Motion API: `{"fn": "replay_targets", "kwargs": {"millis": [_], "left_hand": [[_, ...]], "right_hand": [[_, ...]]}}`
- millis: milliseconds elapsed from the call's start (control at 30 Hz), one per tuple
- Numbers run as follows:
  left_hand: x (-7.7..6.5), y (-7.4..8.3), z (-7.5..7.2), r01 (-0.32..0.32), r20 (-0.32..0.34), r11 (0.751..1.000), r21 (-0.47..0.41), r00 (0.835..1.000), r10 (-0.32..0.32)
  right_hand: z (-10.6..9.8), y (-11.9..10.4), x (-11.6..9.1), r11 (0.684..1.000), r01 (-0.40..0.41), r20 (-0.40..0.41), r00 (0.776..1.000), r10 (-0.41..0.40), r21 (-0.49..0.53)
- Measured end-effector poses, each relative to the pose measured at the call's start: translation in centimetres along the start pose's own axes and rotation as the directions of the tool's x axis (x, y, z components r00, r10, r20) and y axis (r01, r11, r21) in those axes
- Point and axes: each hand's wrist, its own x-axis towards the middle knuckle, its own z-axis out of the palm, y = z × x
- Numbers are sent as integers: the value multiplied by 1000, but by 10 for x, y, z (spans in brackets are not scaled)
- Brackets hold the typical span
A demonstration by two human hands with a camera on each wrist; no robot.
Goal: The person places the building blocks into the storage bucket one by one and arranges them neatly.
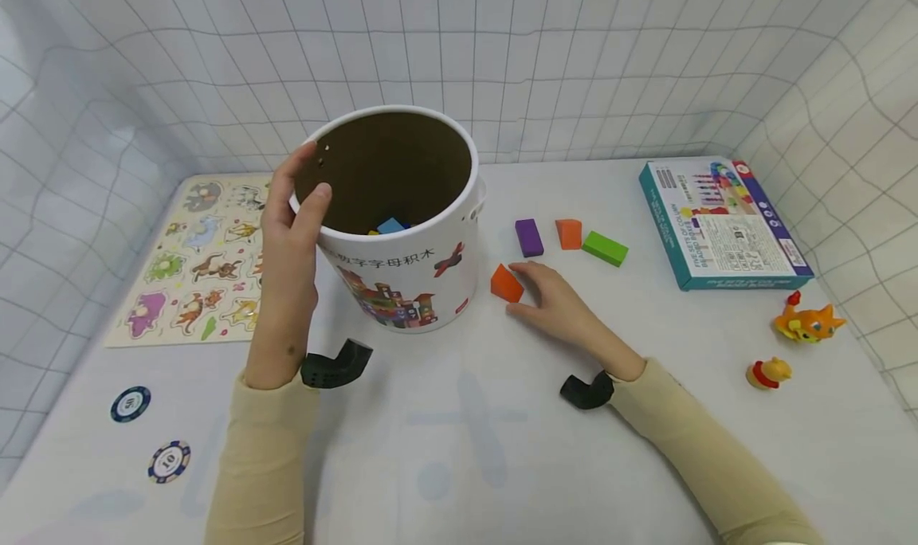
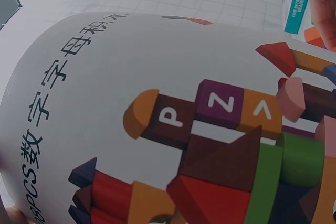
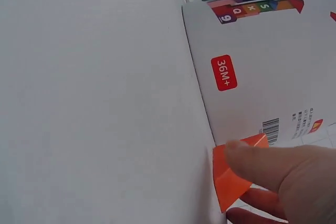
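My left hand (image 1: 290, 230) grips the rim of a tall white bucket (image 1: 402, 282), thumb over the near edge and fingers round the left side. Its printed wall fills most of the left wrist view. Inside, a blue block (image 1: 390, 225) shows above other pieces. On the table to the bucket's right, my right hand (image 1: 559, 302) has its thumb and fingers at opposite sides of an orange wedge-shaped block (image 1: 505, 284). In the right wrist view the thumb overlaps this block (image 3: 231, 182), while the other fingers are partly hidden beyond it.
Behind the right hand lie a purple block (image 1: 529, 237), another orange block (image 1: 570, 234) and a green block (image 1: 606, 248). Farther right are a flat box (image 1: 727, 226) and two figurines (image 1: 809, 322). An animal puzzle board (image 1: 194, 266) and two poker chips (image 1: 169, 461) lie left.
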Motion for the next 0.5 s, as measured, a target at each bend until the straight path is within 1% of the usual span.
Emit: {"fn": "replay_targets", "kwargs": {"millis": [100, 200, 400, 500], "left_hand": [[0, 0, 1, -5, 8, 1000, 2, 1000, 5], [0, 0, 1, -7, 10, 1000, 2, 1000, 6], [0, 0, 1, 6, -4, 1000, -3, 1000, -6], [0, 0, 1, 2, -9, 1000, -15, 1000, -2]], "right_hand": [[3, -1, 1, 1000, -13, -53, 999, 12, -16], [5, -1, 1, 1000, -24, -97, 995, 23, -9], [8, -2, 3, 999, -23, -120, 993, 18, -46], [9, -2, 4, 997, -24, -132, 991, 15, -69]]}}
